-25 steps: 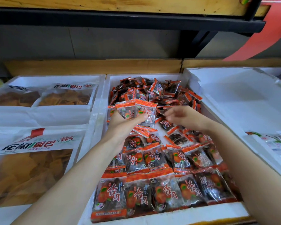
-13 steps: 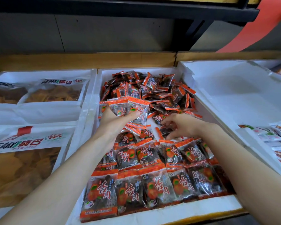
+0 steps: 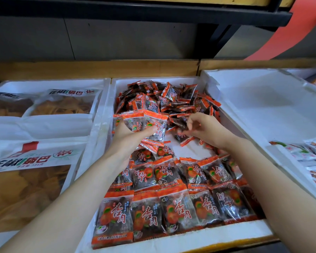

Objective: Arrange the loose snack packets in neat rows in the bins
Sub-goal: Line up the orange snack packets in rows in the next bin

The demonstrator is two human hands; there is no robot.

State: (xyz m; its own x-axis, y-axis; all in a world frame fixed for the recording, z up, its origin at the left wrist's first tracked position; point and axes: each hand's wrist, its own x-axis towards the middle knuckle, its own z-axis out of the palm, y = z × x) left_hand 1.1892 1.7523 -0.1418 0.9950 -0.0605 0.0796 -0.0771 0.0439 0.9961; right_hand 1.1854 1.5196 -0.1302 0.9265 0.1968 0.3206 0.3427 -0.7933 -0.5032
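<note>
Over the middle bin (image 3: 190, 241), at least three snack packets (image 3: 150, 125) were gripped, fanned, in the left hand (image 3: 130, 137); one packet (image 3: 180, 126) was pinched by the right hand (image 3: 206, 130) beside the loose heap (image 3: 171, 99). Five were counted in the nearest row (image 3: 175, 212).

We see through one wide-angle camera worn on the person's head. It faces forward and down, close over the middle bin (image 3: 208, 236), which fills the centre of our view, with the shelf (image 3: 135, 10) across the top edge.
</note>
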